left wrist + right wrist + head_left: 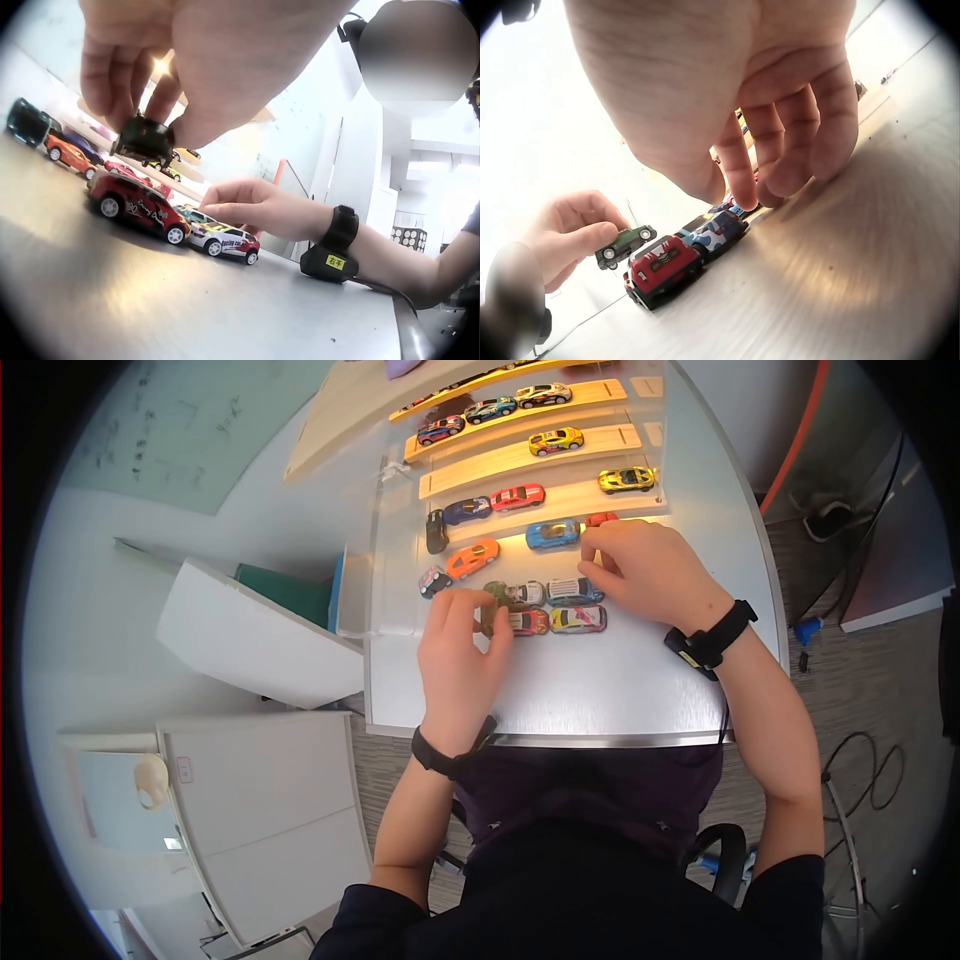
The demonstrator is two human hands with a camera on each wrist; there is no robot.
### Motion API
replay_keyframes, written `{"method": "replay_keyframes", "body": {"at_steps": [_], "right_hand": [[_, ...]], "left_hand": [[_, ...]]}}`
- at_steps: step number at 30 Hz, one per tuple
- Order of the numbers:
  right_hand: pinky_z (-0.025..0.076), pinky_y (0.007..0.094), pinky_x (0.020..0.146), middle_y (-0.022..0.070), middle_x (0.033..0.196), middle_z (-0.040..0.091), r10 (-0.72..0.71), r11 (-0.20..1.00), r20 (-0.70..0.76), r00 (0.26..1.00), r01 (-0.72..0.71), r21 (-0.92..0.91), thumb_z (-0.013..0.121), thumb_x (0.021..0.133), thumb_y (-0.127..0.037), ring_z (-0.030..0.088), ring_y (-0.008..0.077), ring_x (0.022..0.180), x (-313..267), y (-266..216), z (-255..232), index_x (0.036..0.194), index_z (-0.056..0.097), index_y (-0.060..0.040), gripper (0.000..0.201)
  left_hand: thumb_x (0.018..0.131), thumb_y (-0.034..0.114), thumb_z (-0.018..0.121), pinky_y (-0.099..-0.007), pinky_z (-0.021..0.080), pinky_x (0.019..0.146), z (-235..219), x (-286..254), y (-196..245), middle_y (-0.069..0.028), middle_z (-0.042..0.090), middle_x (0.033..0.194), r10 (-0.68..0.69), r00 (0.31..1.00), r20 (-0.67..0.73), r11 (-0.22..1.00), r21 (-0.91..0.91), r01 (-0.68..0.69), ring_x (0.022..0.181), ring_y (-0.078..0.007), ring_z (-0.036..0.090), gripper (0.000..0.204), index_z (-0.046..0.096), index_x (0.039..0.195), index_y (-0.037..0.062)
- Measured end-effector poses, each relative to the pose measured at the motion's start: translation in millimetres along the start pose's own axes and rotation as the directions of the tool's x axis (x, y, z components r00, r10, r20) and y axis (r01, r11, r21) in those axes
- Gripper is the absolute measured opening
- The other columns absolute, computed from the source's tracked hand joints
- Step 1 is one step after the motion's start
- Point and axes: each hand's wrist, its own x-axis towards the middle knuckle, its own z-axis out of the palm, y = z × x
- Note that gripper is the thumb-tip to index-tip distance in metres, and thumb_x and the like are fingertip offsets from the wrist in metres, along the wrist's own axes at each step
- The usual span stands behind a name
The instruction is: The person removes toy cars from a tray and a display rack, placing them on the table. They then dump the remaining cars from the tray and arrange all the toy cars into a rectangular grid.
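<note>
My left hand (460, 660) pinches a small dark green toy car (626, 246) between thumb and fingers, held above the metal table (600, 695). Below it in the left wrist view stands a red toy car (135, 206), with a white, red-backed car (229, 238) at its end. A blue-patterned car (573, 591) and a white-and-green car (520, 593) stand just behind these. My right hand (645, 565) hovers with loosely bent fingers near a blue car (553, 534), holding nothing visible. Its fingers partly cover a red car (602, 519) in the head view.
Beyond stands a clear stand with wooden shelves (500, 473) bearing several toy cars, among them a yellow one (556, 441). An orange car (473, 559), a small dark-and-pink car (435, 581) and a black car (437, 531) are at the left.
</note>
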Motion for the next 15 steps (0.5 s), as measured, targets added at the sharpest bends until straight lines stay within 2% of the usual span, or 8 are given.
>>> {"method": "replay_keyframes", "body": {"at_steps": [15], "right_hand": [[0.055, 0.0439, 0.072, 0.0067, 0.079, 0.070, -0.010, 1.000, -0.005, 1.000, 0.010, -0.001, 0.072, 0.097, -0.021, 0.071, 0.0286, 0.080, 1, 1, 0, 0.093, 0.069, -0.0095, 0.012]], "left_hand": [[0.091, 0.002, 0.078, -0.0372, 0.055, 0.067, -1, 2, -15, -0.0111, 0.069, 0.102, -0.039, 0.999, -0.021, 0.999, 0.035, 0.039, 0.075, -0.0241, 0.069, 0.017, 0.071, 0.107, 0.0039]]}}
